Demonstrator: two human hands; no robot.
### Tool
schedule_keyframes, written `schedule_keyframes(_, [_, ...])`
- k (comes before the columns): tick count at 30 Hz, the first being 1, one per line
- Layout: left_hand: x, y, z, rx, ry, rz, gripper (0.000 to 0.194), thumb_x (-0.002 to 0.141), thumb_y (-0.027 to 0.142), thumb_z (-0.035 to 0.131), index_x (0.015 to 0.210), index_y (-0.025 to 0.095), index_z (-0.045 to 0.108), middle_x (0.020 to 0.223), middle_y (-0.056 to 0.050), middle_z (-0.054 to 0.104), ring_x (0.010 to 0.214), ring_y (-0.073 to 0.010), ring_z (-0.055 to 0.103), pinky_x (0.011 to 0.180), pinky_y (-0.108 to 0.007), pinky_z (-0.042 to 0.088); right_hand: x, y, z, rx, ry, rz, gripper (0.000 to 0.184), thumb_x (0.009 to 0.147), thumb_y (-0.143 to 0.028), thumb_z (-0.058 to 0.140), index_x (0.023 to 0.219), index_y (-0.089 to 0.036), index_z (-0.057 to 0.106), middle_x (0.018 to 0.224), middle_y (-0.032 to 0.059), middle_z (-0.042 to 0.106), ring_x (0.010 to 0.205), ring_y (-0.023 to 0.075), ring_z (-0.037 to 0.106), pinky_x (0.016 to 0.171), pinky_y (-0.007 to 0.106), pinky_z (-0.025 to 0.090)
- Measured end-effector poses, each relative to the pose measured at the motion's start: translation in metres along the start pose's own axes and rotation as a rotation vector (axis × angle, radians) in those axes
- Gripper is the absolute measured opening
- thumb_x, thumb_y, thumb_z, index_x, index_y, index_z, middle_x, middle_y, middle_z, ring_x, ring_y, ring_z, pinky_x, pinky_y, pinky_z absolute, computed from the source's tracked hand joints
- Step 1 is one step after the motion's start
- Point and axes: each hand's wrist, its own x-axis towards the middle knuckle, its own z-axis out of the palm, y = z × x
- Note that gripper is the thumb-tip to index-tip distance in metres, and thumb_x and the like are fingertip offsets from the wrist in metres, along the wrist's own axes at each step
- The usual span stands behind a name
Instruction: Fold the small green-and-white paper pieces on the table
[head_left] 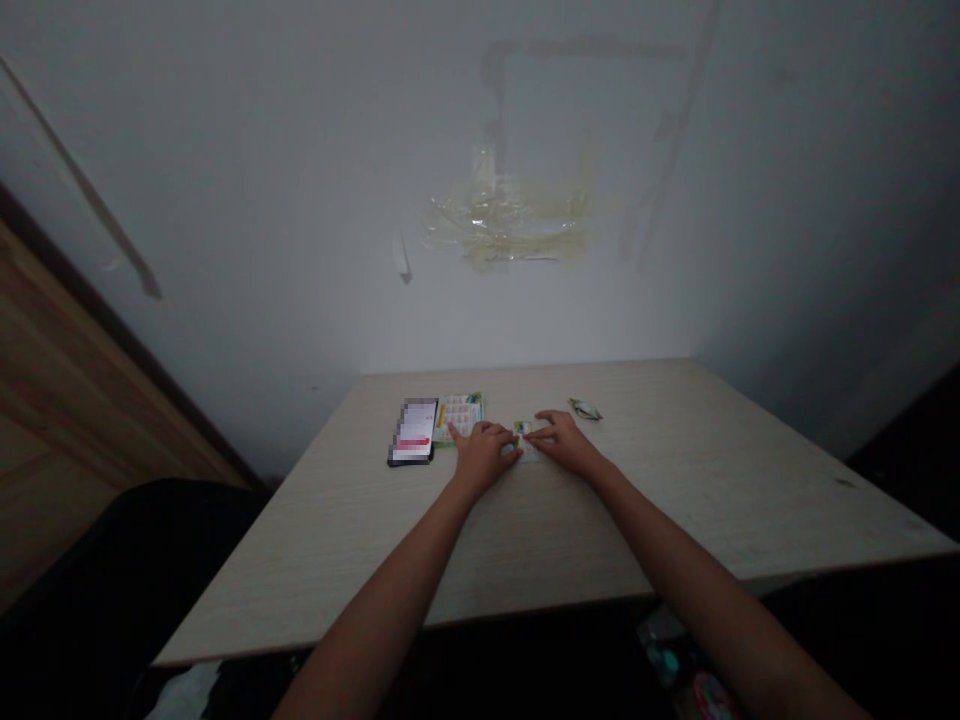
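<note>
A small printed paper card (523, 428) with green and white areas lies on the table between my two hands. My left hand (484, 452) is at the card's left side, its thumb and fingertips closing on that edge, while its outer finger stretches over a booklet. My right hand (568, 443) reaches in from the right, fingertips drawn together on the card's right part. The hands partly cover the card, so its full outline is hidden. The colourful printed booklet or sheet (459, 412) lies just left of my left hand.
A phone (415, 430) with a lit, partly blurred screen lies left of the booklet. A small crumpled wrapper-like piece (584, 409) sits beyond my right hand. The pale wooden table (675, 450) meets a wall (300, 200) with old tape on it. Dark objects lie below the front edge.
</note>
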Motion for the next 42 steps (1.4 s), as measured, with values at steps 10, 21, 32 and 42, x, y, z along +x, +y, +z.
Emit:
schedule_keyframes(10, [0.001,0.003,-0.003,-0.001,-0.024,-0.017,0.026,0.089,0.048,0.059,0.11,0.039,0.07,0.122,0.0,0.069,0.124,-0.0312,0.048,0.103,-0.082,-0.007,0.007,-0.006,0.001,-0.107,-0.011,0.059,0.027,0.093,-0.039,0.058,0.109,-0.028,0.076,0.132,0.0114,0.056,0.128,0.0271,0.046,0.11,0.043,0.035])
schedule_keyframes(21, [0.0,0.002,-0.003,-0.012,-0.015,-0.015,0.025,0.089,0.048,0.059,0.109,0.038,0.07,0.121,0.0,0.069,0.124,-0.0307,0.049,0.103,-0.083,-0.006,0.013,-0.023,-0.003,-0.194,-0.025,0.127,0.033,0.095,-0.038,0.054,0.122,-0.029,0.07,0.136,0.0111,0.053,0.128,0.0275,0.045,0.111,0.041,0.033])
schedule_keyframes(32, [-0.001,0.004,-0.006,0.023,-0.037,-0.01,0.028,0.089,0.048,0.059,0.113,0.038,0.069,0.123,-0.001,0.069,0.124,-0.0304,0.048,0.103,-0.083,-0.005,0.009,-0.024,0.0,-0.214,-0.015,0.16,0.035,0.095,-0.043,0.052,0.126,-0.034,0.066,0.135,0.0097,0.053,0.127,0.0274,0.045,0.107,0.042,0.035])
schedule_keyframes(42, [0.0,0.003,-0.003,0.001,-0.007,-0.023,0.027,0.089,0.049,0.058,0.11,0.039,0.071,0.12,-0.001,0.07,0.122,-0.0311,0.05,0.104,-0.082,-0.005,0.011,-0.025,-0.001,-0.191,-0.009,0.192,0.036,0.09,-0.045,0.058,0.123,-0.033,0.069,0.132,0.009,0.056,0.124,0.0267,0.048,0.107,0.04,0.036])
